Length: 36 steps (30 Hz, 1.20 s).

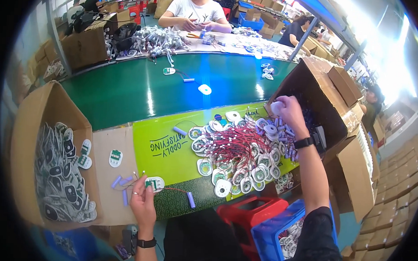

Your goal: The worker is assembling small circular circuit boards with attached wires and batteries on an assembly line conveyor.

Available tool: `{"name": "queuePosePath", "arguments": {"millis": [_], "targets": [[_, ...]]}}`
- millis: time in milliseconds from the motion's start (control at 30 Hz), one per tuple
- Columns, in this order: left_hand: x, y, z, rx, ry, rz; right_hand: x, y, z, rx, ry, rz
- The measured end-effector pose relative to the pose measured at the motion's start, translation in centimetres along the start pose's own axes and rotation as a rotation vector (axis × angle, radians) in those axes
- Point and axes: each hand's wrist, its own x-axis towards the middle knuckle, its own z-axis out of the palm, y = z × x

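Near the table's front edge, my left hand (144, 199) is closed on a white oval housing with a green circuit board (156, 184). A thin wire runs from this housing to a purple cylindrical battery (191, 200) on the right. My right hand (290, 111) reaches to the mouth of the right cardboard box, pinching a white rounded piece (276, 108) whose far side is hidden. Below it spreads a heap of white ring-shaped parts with red wires (240, 152), mixed with purple batteries. Another white oval housing with a board (116, 158) lies left of centre.
An open box of housings (29, 138) stands at left; a cardboard box (321, 74) tilts at right. The green conveyor belt (123, 90) carries a few parts. A red stool (252, 212) and blue crate (266, 233) are below. A co-worker (194, 12) handles parts across the belt.
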Motion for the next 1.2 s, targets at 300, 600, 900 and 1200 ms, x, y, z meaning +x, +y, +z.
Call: {"name": "queuePosePath", "arguments": {"millis": [300,600,900,1200], "targets": [[-0.2,-0.1,-0.5,-0.071,-0.021,0.019,-3.1,-11.8,-7.8,-0.113,0.594,-0.468],[-0.4,-0.7,-0.6,-0.032,-0.055,0.040,-2.6,-12.4,-6.8,0.313,0.544,-0.351],[-0.6,-0.7,-0.2,0.013,-0.065,0.049,0.6,-3.7,-3.7,0.560,0.358,0.029],[-0.3,-0.4,0.3,0.022,-0.078,0.042,0.0,8.7,4.3,0.520,0.046,0.326]]}}
